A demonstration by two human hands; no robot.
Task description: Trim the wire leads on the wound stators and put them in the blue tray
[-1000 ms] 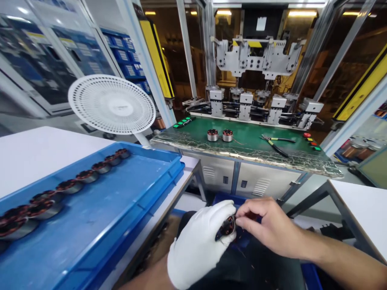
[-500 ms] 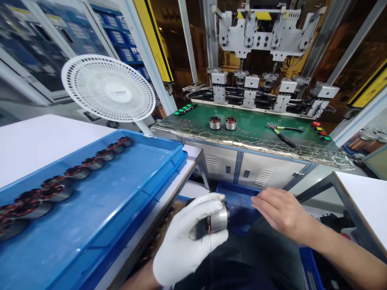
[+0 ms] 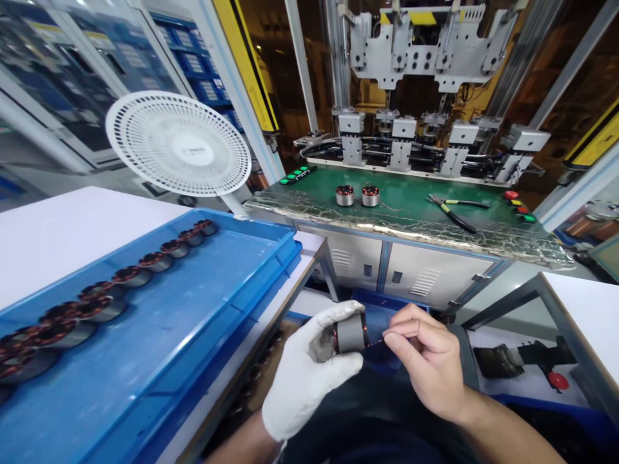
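In a white glove, my left hand grips a metal motor stator with copper windings, thumb below and fingers above it. My bare right hand is just to the right, thumb and forefinger pinched on a thin copper wire that runs from the stator. Two more stators, a left one and a right one, stand upright on the green worktop. Cutting pliers with black and yellow-green handles lie open to their right.
At the left, a blue tray holds a row of several stators. A white fan stands behind it. Machine fixtures line the worktop's back. A blue bin sits low beyond my hands. Push buttons are at the right.
My right hand has moved left and closed its fingertips on the copper wire. The stator has turned slightly in my left hand.
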